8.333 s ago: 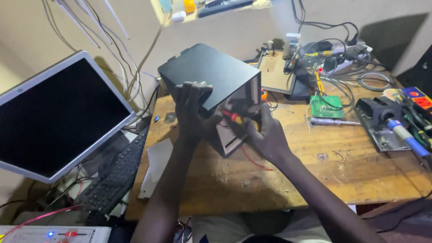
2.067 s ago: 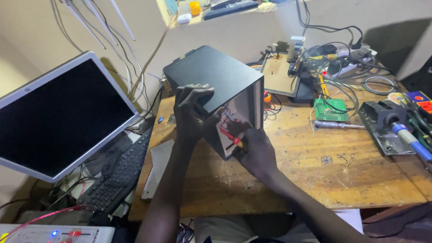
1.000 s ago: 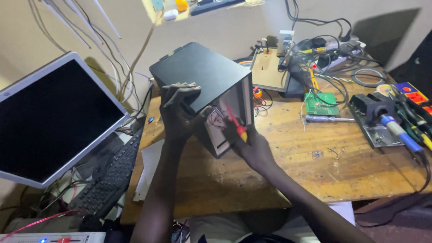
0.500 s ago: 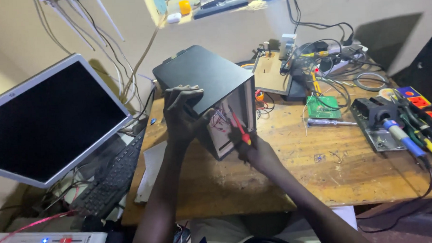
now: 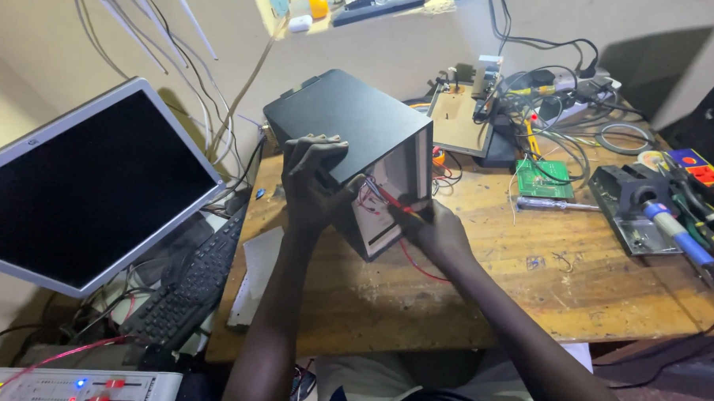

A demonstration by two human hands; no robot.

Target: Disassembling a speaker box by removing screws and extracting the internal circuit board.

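Observation:
A black metal box with an open front stands tilted on the wooden workbench. My left hand grips its near left edge, fingers curled over the top. At the open face, my right hand holds a thin red-handled tool, its tip pointing into the box among red wires. A red wire trails from the opening down onto the bench.
A dark monitor leans at the left above a black keyboard. A green circuit board, a screwdriver, a soldering iron stand and tangled cables lie to the right. A white panel with sliders sits bottom left.
My right hand has shifted along the open face of the box with the red tool, from the lower edge upward into the opening. My left hand has kept its grip.

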